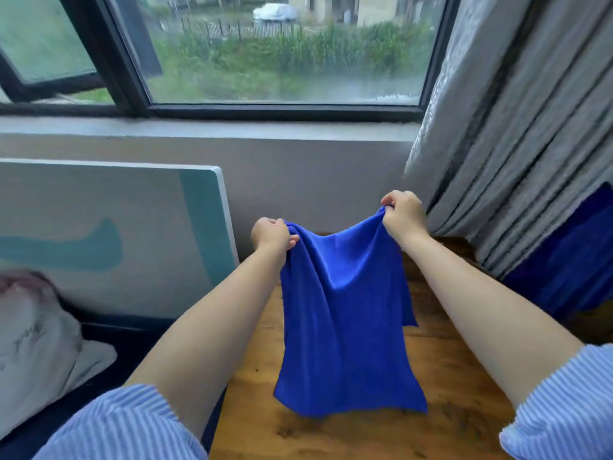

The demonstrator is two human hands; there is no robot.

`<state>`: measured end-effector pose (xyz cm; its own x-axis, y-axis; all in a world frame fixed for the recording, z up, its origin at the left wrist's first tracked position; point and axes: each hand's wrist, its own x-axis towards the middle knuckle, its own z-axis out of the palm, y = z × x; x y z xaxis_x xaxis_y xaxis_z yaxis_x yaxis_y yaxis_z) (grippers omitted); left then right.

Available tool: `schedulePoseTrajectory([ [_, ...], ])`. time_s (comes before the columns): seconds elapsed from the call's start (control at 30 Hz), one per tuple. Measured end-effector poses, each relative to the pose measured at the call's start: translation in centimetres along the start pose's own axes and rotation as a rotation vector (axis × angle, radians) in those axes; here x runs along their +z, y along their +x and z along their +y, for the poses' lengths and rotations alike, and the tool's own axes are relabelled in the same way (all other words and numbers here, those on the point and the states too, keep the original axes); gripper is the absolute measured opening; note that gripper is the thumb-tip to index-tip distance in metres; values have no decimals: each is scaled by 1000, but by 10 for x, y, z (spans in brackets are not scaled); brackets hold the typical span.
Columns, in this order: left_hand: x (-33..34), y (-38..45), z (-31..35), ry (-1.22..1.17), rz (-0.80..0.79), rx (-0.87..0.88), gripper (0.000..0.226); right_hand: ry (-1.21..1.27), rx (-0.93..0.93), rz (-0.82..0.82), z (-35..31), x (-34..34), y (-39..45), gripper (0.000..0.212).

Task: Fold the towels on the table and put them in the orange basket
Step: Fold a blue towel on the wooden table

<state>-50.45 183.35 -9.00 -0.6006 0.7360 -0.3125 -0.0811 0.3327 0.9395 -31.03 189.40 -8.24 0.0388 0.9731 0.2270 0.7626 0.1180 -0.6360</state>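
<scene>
A blue towel [345, 313] is hanging in the centre of the frame, its lower edge trailing just above the wooden table [447, 410] that is filling the lower middle and right. It is drooping in soft creases and sagging between its two upper corners, so no fold looks made yet; judging from this, the folding is only beginning. The orange basket is not showing anywhere, so the putting away is all left to do. More blue cloth [577, 260] is sitting at the right edge, partly behind the grey curtain [530, 127]; whether it is another towel is unclear. The left hand [272, 235] is pinching the towel's upper left corner, fingers curled round the fabric. The right hand [403, 212] is gripping the upper right corner, slightly higher in the frame. The hands are holding apart.
</scene>
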Motion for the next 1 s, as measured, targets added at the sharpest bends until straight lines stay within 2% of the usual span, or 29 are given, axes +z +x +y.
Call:
schedulePoseTrajectory([
  [0.13,1,7,56,-42,61,264,28,122,-77,148,-34,-28,35,28],
  [0.23,-10,14,70,36,148,405,30,191,-123,208,-45,-44,43,30],
  [0.33,-24,22,57,213,223,439,26,216,-131,192,-39,-43,35,30],
  [0.43,-33,28,20,373,187,377,30,143,-54,116,-8,-22,12,32],
  [0.5,-39,29,-14,529,131,294,29,53,54,10,23,-1,-10,37],
  [0.57,-47,28,-57,745,39,177,19,-110,153,-166,58,21,-38,40],
  [0.67,-58,18,-122,1087,-163,8,24,-320,258,-422,103,47,-87,42],
  [0.73,-62,5,-157,1266,-283,-38,26,-430,302,-575,126,61,-119,37],
  [0.9,-67,-19,-225,1686,-687,-50,36,-627,246,-936,167,82,-185,31],
  [1.0,-73,-28,-250,1831,-824,-94,30,-675,207,-1083,179,81,-206,34],
])
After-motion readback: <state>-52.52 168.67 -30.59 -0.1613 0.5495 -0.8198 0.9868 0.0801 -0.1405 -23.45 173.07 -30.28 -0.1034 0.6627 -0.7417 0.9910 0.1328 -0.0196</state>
